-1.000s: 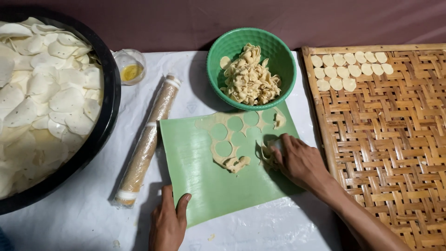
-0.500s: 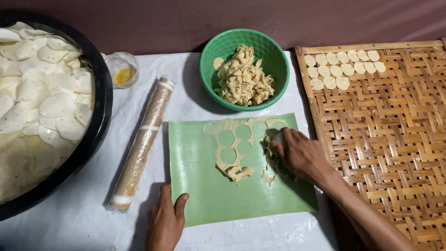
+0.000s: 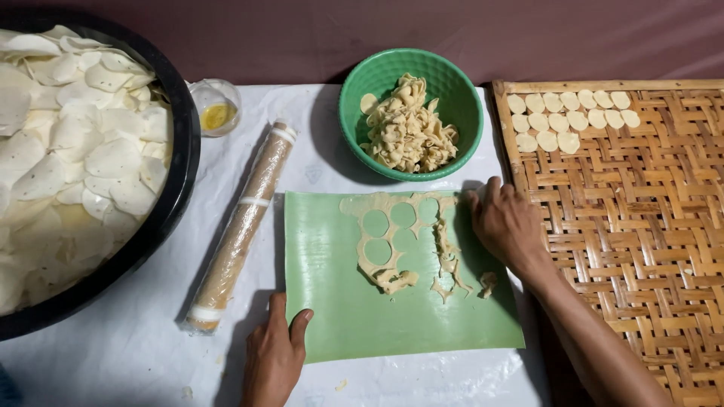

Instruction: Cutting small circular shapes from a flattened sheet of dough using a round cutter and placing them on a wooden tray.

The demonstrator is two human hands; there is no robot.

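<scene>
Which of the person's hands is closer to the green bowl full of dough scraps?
The right hand. It rests at the top right corner of the green mat, just below the green bowl. The left hand presses the mat's bottom left edge, much farther from the bowl.

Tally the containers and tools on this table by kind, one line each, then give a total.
Green bowl: 1
Big black basin: 1
Small clear cup: 1
Rolling pin: 1
Green mat: 1
Woven tray: 1
Total: 6
</scene>
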